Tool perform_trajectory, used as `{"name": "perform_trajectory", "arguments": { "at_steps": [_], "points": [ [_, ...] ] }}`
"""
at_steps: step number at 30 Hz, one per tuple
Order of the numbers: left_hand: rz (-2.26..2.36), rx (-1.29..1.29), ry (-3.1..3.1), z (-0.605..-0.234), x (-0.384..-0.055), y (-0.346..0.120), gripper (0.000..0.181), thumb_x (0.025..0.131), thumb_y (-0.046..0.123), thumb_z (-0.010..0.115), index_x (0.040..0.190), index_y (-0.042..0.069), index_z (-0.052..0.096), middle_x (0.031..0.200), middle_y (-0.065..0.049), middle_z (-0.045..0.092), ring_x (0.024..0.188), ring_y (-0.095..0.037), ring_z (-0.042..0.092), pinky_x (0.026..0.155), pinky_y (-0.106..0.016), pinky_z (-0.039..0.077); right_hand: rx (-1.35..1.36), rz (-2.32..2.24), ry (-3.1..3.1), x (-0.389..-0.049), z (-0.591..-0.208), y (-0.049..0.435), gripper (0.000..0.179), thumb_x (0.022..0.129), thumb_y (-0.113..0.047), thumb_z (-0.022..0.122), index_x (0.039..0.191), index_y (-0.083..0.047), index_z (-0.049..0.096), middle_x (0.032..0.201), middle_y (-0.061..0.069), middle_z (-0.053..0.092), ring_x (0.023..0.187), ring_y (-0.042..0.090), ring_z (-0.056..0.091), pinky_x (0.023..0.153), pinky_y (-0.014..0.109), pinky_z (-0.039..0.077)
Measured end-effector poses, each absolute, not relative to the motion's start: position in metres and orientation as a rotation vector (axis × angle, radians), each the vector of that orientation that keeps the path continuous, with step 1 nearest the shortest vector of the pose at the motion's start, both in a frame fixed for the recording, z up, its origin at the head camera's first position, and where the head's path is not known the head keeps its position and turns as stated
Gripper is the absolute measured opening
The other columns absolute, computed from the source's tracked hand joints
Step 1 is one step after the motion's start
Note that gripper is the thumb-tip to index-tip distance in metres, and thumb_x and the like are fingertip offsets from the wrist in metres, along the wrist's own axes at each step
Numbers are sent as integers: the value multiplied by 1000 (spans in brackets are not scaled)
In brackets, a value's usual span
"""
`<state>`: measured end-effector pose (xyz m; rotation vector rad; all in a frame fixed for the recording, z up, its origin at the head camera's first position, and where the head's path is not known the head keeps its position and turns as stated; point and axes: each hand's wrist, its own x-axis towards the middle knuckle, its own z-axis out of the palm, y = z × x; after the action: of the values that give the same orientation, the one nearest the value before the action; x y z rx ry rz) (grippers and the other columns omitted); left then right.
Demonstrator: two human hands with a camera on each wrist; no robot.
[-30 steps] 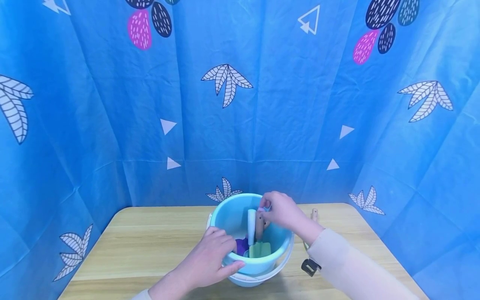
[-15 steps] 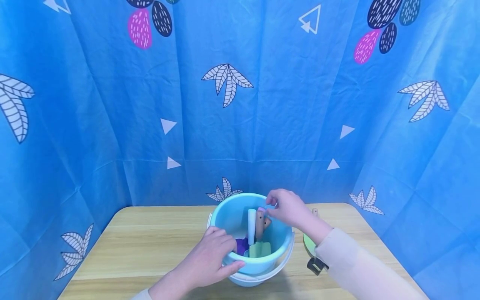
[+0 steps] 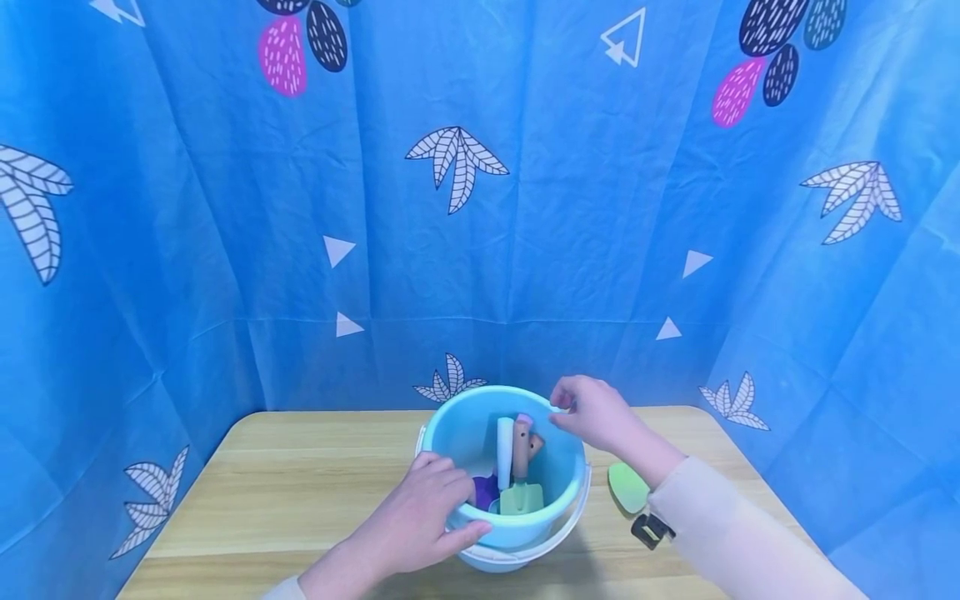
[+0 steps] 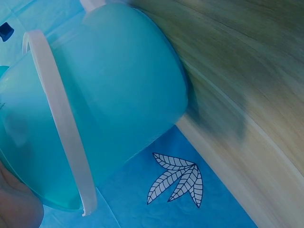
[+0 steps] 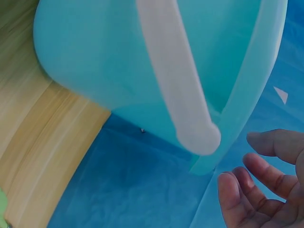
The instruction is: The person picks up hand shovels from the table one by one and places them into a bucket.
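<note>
A light turquoise bucket (image 3: 457,425) stands on the wooden table in the head view, its white handle (image 3: 555,533) hanging down the near side. My left hand (image 3: 420,517) grips its near-left rim. Inside lean several toy tools: a pale blue handle (image 3: 505,450), a brown wooden handle (image 3: 521,450) close to a light green blade (image 3: 522,499), and a purple piece (image 3: 486,490). Another wooden handle with a lilac piece (image 3: 524,418) is partly hidden behind. My right hand (image 3: 600,412) is at the far-right rim, fingers loosely bent around nothing; the right wrist view shows them beside the bucket's rim (image 5: 251,61).
A green blade (image 3: 627,487) lies on the table (image 3: 315,467) right of the bucket, partly under my right forearm. A black strap buckle (image 3: 651,530) hangs at the right sleeve. A blue patterned curtain (image 3: 480,275) stands behind the table and along both sides.
My right hand has let go of a piece inside the bucket and moved right, out to the rim. More of the green blade on the table shows. My left hand stays on the rim.
</note>
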<state>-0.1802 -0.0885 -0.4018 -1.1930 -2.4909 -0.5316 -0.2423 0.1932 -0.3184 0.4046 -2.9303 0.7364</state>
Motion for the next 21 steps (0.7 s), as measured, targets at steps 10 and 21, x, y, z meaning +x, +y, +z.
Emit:
{"name": "perform_trajectory", "arguments": {
  "at_steps": [10, 21],
  "points": [
    [-525, -1201, -2483, -404, -182, -90, 35, 98, 61, 50, 88, 28, 59, 82, 23, 51, 87, -2, 46, 87, -32, 37, 405, 739, -2919, -245, -324, 207, 12, 87, -15, 76, 95, -8, 69, 87, 1, 64, 79, 19, 61, 69, 38, 54],
    [-523, -1213, -2461, -408, -185, -91, 34, 98, 60, 51, 88, 28, 59, 82, 23, 51, 87, -2, 46, 86, -31, 37, 377, 683, -2900, -249, -327, 222, 16, 87, -19, 76, 96, -9, 68, 91, 4, 67, 87, 24, 64, 78, 45, 54]
  ]
}}
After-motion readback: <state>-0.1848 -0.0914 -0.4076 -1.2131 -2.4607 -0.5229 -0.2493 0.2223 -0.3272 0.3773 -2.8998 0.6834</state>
